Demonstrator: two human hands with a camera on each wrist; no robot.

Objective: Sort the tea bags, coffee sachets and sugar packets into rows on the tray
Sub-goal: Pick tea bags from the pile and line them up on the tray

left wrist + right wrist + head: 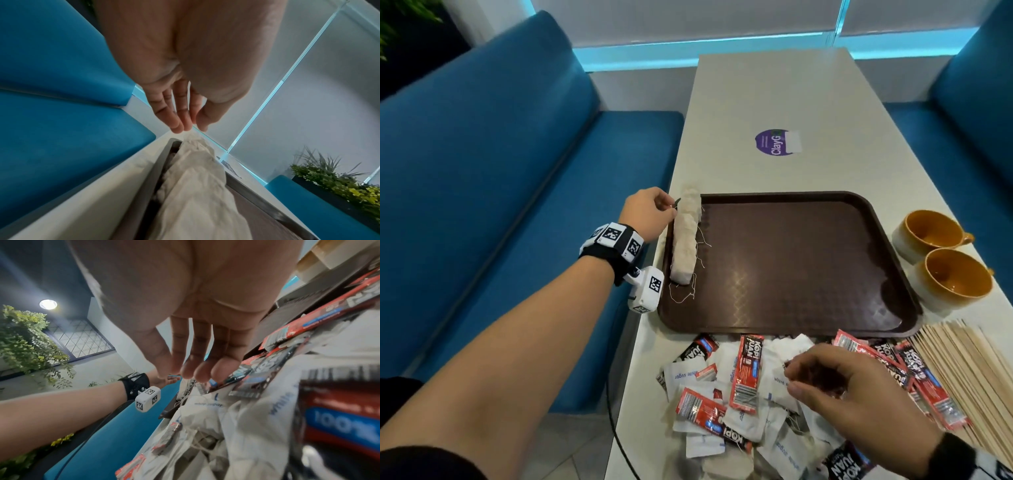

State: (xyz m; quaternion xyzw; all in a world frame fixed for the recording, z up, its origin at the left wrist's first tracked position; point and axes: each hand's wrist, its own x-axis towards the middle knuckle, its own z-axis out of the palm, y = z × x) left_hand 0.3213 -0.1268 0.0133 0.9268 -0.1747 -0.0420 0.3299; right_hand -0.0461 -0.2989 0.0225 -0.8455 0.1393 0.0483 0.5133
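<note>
Tea bags in row on tray beside left hand (fingers relaxed, empty); right hand slack over counter pile.

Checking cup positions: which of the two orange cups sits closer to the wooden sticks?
The nearer cup, just above the sticks; the other cup sits farther back.

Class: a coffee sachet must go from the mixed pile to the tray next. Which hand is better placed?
The right hand: it hovers over the pile; the left hand is at the tea bags.
</note>
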